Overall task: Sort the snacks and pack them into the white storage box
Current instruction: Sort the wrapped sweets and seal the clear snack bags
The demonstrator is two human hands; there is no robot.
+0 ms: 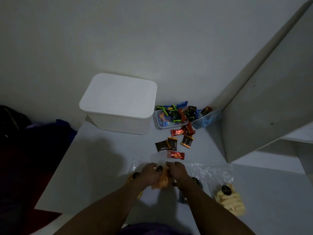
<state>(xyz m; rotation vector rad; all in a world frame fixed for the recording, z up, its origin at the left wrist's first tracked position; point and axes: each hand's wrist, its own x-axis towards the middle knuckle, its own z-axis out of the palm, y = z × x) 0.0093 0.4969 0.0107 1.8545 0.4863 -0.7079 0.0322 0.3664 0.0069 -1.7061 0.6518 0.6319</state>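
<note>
While the white storage box (pixel 118 102) stands lidded at the back of the desk (pixel 94 167), the left hand (pixel 149 173) and right hand (pixel 179 173) meet nearer the front. Their fingers curl round a bag of orange snacks (pixel 162 183), seemingly pinching its top in the dim light. Loose wrapped snacks (pixel 174 143) lie just beyond, before a small clear tub (pixel 158 123).

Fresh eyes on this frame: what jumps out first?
The white rectangular plastic storage box, lid on, stands far-centre on the table. Nearest the camera, the left hand and right hand grip a clear bag of orange snacks. Right of the box, a clear plastic tub overflows with small colourful wrapped snacks.
</note>
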